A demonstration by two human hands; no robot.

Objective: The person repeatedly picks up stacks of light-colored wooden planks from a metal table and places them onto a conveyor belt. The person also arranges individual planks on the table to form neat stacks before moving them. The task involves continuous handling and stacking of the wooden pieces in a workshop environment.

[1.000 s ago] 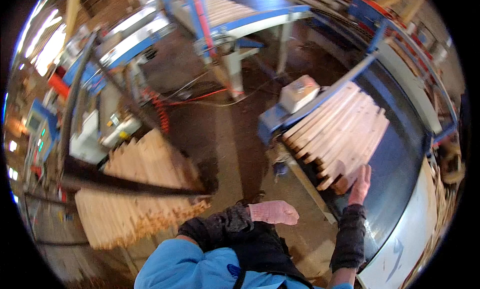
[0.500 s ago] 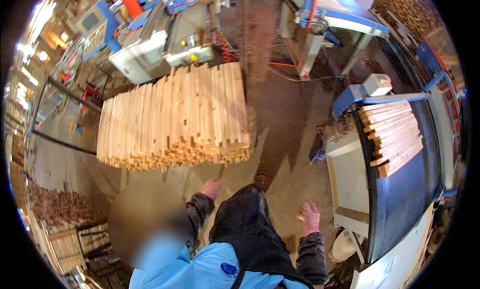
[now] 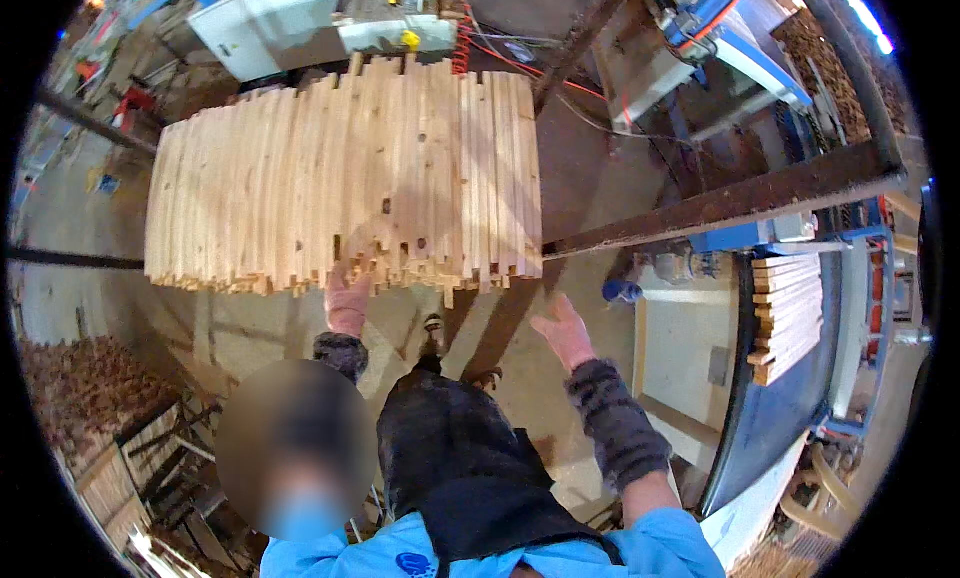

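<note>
Head view: apparently poised to grasp long pale wooden strips (image 3: 300, 178), upper left-centre.
Holding right pink-gloved hand (image 3: 566, 336) spread; cannot tell grip of left pink-gloved hand (image 3: 347, 306); probably needs two-handed hold.

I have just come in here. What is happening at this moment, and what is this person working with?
A person in a blue top is at a large stack of light wooden strips. The left hand is at the near ends of these strips; whether it touches them is hard to tell. The right hand is open and holds nothing, above the floor. A smaller group of strips lies on a dark belt at the right.
</note>
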